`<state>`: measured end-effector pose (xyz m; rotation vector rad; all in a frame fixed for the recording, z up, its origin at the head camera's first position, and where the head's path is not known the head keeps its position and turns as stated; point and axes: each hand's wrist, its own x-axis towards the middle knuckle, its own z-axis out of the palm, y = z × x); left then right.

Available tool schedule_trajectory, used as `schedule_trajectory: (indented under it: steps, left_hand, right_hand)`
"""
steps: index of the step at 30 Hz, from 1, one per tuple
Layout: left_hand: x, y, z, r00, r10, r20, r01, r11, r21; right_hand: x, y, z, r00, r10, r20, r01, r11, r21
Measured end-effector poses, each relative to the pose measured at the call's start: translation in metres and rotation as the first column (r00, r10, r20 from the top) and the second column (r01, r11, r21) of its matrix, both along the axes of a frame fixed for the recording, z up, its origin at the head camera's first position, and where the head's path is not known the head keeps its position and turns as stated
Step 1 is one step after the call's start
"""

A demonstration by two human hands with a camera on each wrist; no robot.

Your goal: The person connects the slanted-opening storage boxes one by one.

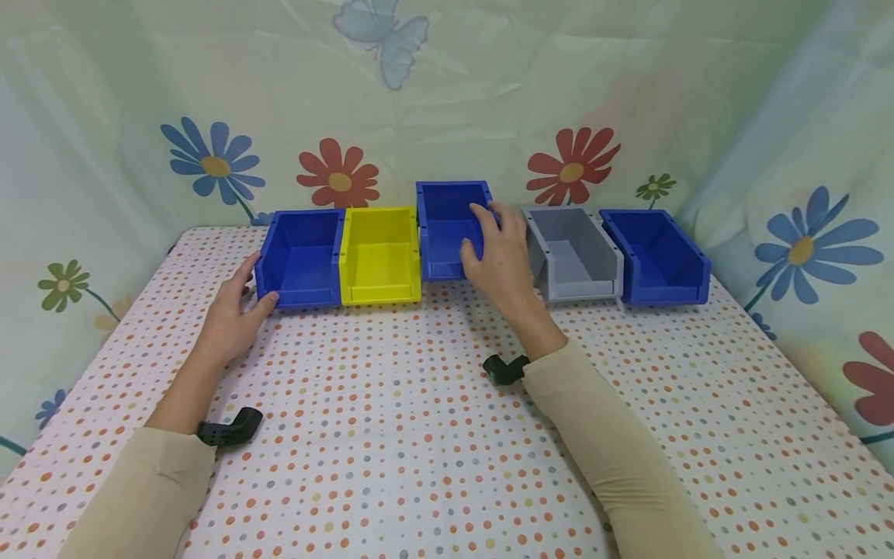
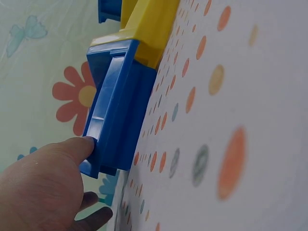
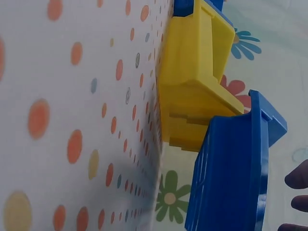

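Observation:
Five open-front plastic bins stand in a row. My left hand [image 1: 231, 320] is at the outer left corner of the leftmost blue bin [image 1: 307, 268]. Its thumb rests on the front rim, and the other fingers lie along the outer side. In the middle, another blue bin [image 1: 444, 247] sits higher and farther back than its neighbours; the right wrist view shows a gap under it. My right hand [image 1: 504, 264] holds this bin at its right side, which the hand mostly hides. Some right fingertips [image 3: 299, 179] show beyond the rim, apart from it.
Between the two blue bins stands a yellow bin [image 1: 380, 268]. A grey bin [image 1: 580, 260] and a further blue bin [image 1: 660, 264] stand to the right. The table [image 1: 391, 435] has a dotted cloth, and a flowered curtain [image 1: 461, 101] hangs close behind the row.

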<state>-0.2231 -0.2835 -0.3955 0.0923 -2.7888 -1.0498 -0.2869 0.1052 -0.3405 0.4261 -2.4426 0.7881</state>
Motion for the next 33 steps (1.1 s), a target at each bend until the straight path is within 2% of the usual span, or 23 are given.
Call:
schedule_trajectory:
  steps: [8, 13, 18, 25, 33]
  left_hand:
    - [-0.002, 0.002, 0.002, 1.000, -0.004, -0.003, 0.004, 1.000, 0.001]
    - [0.000, 0.002, 0.002, 1.000, -0.005, 0.000, 0.005, 1.000, 0.001]
    - [0.002, 0.001, 0.000, 1.000, 0.000, 0.004, 0.000, 1.000, -0.002]
    - [0.003, 0.001, -0.004, 1.000, -0.003, 0.007, 0.003, 1.000, 0.000]
    - [0.001, 0.001, -0.002, 1.000, -0.001, -0.016, 0.001, 1.000, 0.000]
  right_hand:
    - [-0.001, -0.007, 0.004, 0.999, 0.008, -0.042, -0.004, 0.997, 0.081]
    - [0.000, -0.012, 0.002, 0.998, 0.034, -0.053, -0.027, 0.991, 0.128]
    - [0.001, -0.019, -0.001, 0.997, 0.079, 0.004, -0.078, 0.982, 0.169]
    - [0.003, -0.030, -0.007, 0.982, 0.117, 0.147, -0.147, 0.967, 0.210]
    - [0.000, -0.035, -0.004, 0.966, 0.159, 0.201, -0.204, 0.952, 0.227]
